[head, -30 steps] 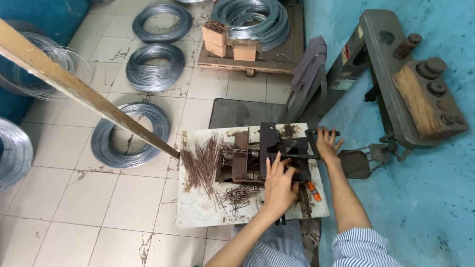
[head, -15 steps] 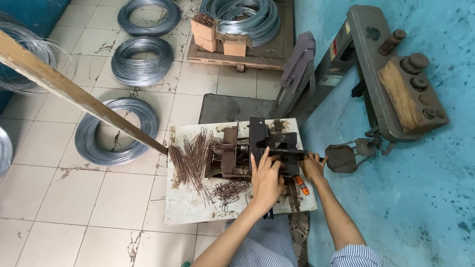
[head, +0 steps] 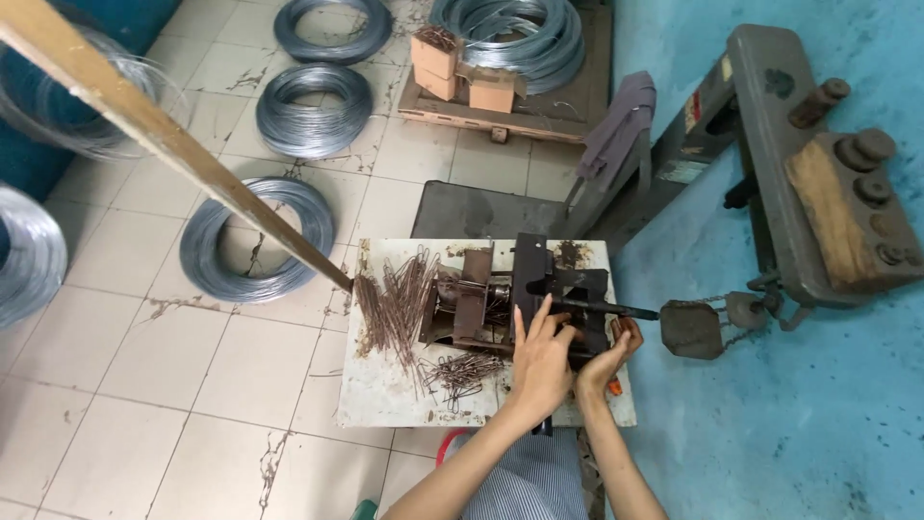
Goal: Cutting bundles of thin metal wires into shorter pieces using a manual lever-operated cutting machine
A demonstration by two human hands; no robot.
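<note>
The left hand (head: 539, 358) lies flat, fingers spread, on the dark metal bending jig (head: 539, 289), apparently to steady it. The right hand (head: 606, 354) curls beneath the black lever (head: 602, 308); whether it grips cannot be told. The lever's long axis runs 9 to 3 o'clock, its free end pointing to 3. Bent wire pieces (head: 395, 299) lie at 9 o'clock on the white worktable (head: 385, 395). Wire coils (head: 255, 236) rest on the floor at 10 o'clock.
</note>
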